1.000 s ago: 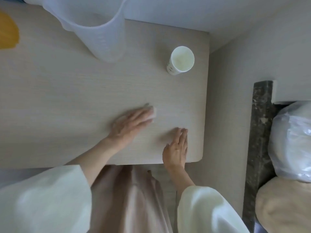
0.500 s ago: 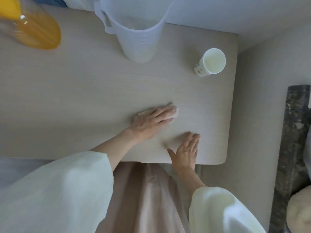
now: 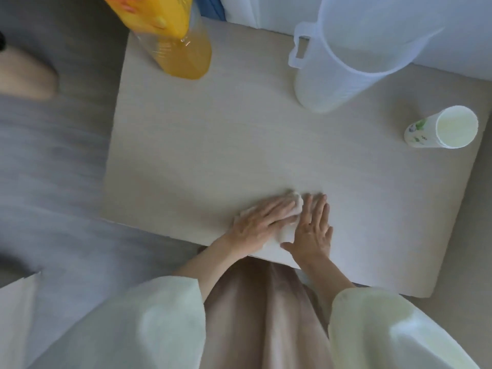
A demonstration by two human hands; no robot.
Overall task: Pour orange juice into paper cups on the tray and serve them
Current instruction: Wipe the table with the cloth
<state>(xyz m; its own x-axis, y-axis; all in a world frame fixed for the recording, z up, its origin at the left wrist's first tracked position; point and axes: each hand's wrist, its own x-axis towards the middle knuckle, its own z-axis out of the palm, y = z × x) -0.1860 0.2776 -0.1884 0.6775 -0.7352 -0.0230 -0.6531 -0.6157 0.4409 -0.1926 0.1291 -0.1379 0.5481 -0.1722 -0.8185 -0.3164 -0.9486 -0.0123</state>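
- One pale wood-grain rectangular table fills the middle of the view, and the frame cuts off its far right corner.
- One translucent white plastic jug with a handle stands far right, its top cut off.
- One clear plastic bottle of orange juice stands at the far left corner. It is blurred, and its upper part is out of frame.
- The left hand lies flat near the table's near edge, fingers straight and close together, pressing on a tissue.
- The right hand lies flat just to its right, fingers slightly spread, its thumb side against the tissue.
- One white paper cup with green print stands upright by the right edge, well apart from both hands. Its contents are hard to make out.
- One white crumpled tissue is mostly hidden under the left hand.
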